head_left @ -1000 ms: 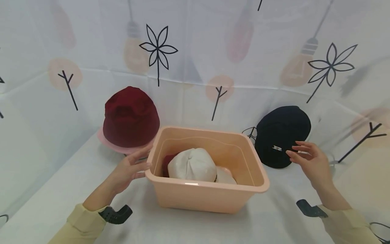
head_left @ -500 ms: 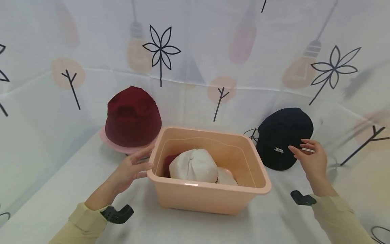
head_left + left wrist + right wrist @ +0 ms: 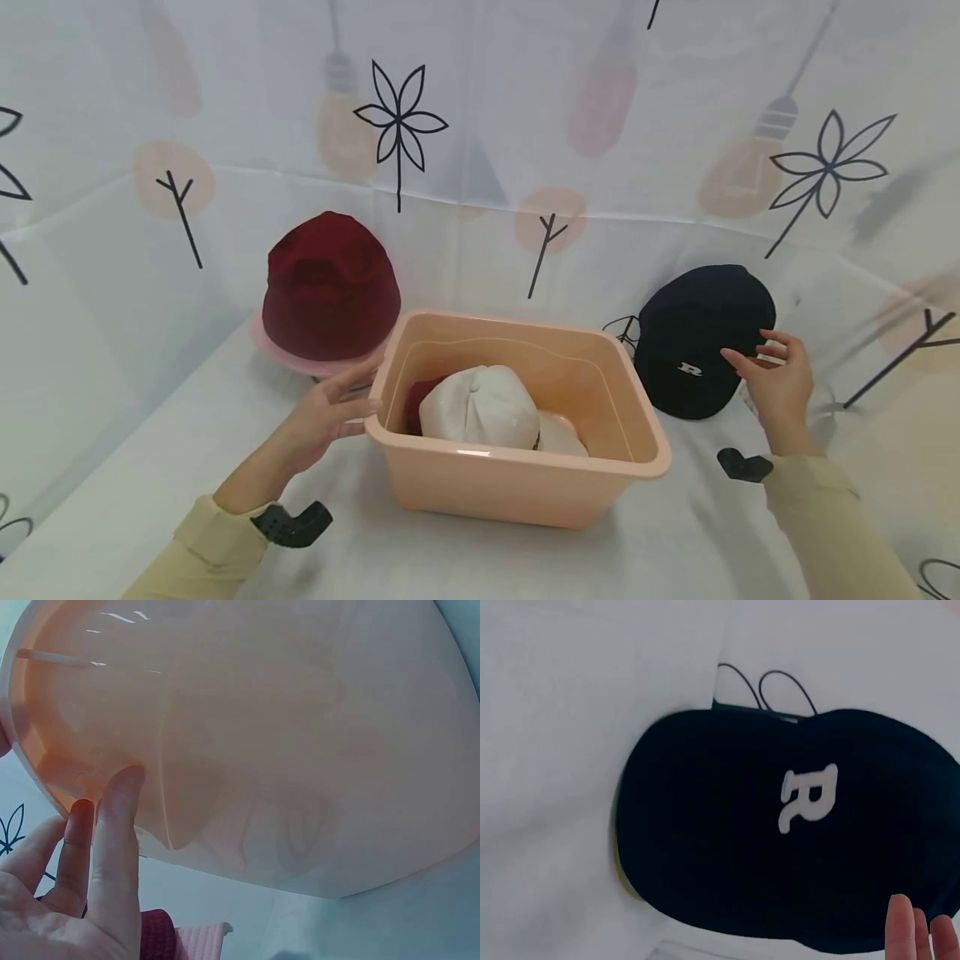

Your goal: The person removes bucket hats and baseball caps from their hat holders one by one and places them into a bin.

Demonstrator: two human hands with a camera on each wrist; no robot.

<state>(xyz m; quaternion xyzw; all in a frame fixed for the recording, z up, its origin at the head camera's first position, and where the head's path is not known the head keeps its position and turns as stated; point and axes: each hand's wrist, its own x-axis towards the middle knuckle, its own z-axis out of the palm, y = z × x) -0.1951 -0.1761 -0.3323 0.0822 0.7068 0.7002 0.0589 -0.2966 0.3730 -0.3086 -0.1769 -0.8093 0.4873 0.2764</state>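
My left hand (image 3: 322, 417) holds the left rim of a peach plastic tub (image 3: 517, 492). In the left wrist view its fingers (image 3: 116, 840) lie nearly straight against the outer wall under the rim. A white cap (image 3: 480, 408) lies in the tub, partly covering a dark red item (image 3: 417, 407). At the right, my right hand (image 3: 783, 387) is at the edge of a dark baseball cap (image 3: 697, 333) with a white letter R. The thumb and fingers are spread apart, and the fingertips (image 3: 900, 922) overlap the cap's edge in the right wrist view.
A burgundy bucket hat (image 3: 330, 287) sits over a pink brim (image 3: 273, 346) at the back left, close to the tub. Thin dark wire loops (image 3: 621, 329) show between tub and dark cap. A white patterned cloth (image 3: 487, 125) hangs behind the white table (image 3: 187, 408).
My right hand has moved up and closer to the dark cap's right edge. The left hand stays on the tub's rim. The whole view has shifted slightly.
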